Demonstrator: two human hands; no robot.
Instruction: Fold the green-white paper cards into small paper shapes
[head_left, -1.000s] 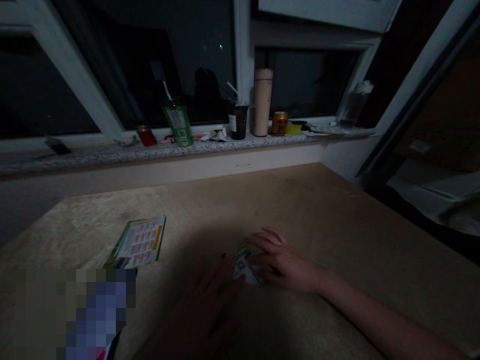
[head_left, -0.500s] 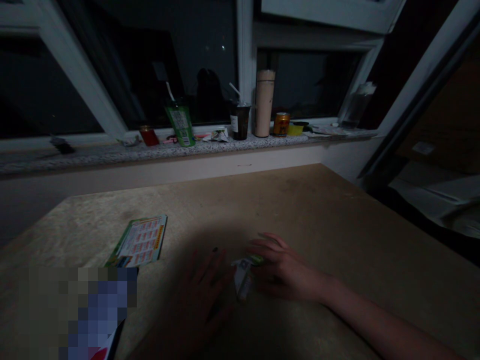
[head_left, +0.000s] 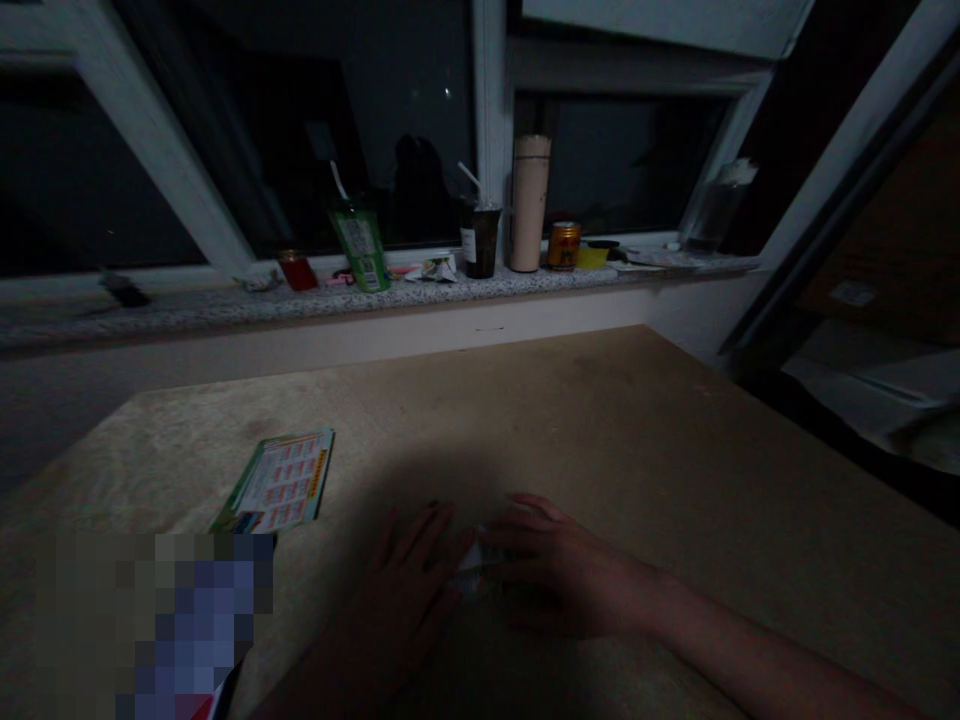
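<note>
In dim light and shadow, a small white printed piece of paper or wrapper (head_left: 469, 572) lies low over the table between my two hands, mostly covered by fingers. My left hand (head_left: 411, 575) has its index finger and thumb at the piece's left side, its other fingers reaching forward. From the right, my right hand (head_left: 562, 570) curves its fingers over the other side, fingertips touching the piece. Both hands appear to grip it, though shadow hides the exact contact.
A printed card (head_left: 285, 482) lies on the wooden table (head_left: 600, 420) at left, beside a blurred-out blue object (head_left: 199, 620). Along the windowsill stand a green cup (head_left: 361, 248), a dark cup (head_left: 480, 243), a pink thermos (head_left: 530, 205), an orange can (head_left: 563, 247) and a red jar (head_left: 298, 271).
My right hand has shifted slightly down and left, closer to my left hand. The white piece is more covered now, and the green bit by my right fingers no longer shows.
</note>
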